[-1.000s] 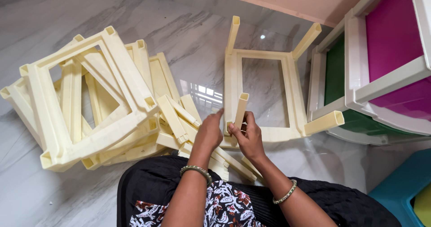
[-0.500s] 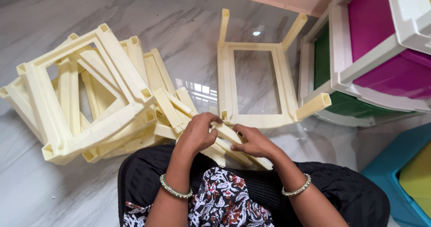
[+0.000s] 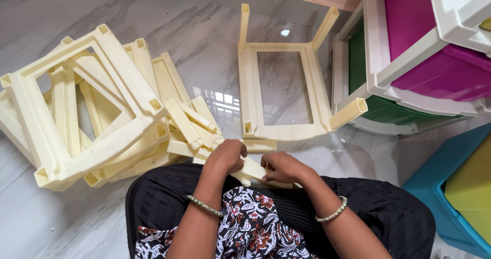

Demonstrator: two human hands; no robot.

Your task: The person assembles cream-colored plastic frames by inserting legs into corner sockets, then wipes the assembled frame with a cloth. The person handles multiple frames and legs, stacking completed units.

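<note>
My left hand (image 3: 225,156) and my right hand (image 3: 281,167) are close together just above my lap. Both are closed on a short cream plastic post (image 3: 253,168) that lies among loose posts (image 3: 192,123) on the floor. Straight ahead a cream rectangular frame (image 3: 279,132) lies flat on the marble floor. It has upright posts in its two far corners and its near right corner. Its near left corner socket (image 3: 247,128) holds no post.
A heap of cream rectangular frames (image 3: 87,110) lies to the left. At the right stands a white drawer rack (image 3: 409,59) with magenta and green drawers, and a teal bin (image 3: 450,197) sits at the lower right. A pink wall base runs along the far edge.
A second ago my hands held a post upright at the frame's near left corner. That post is gone from the corner, and both hands have dropped back to a post by my lap.
</note>
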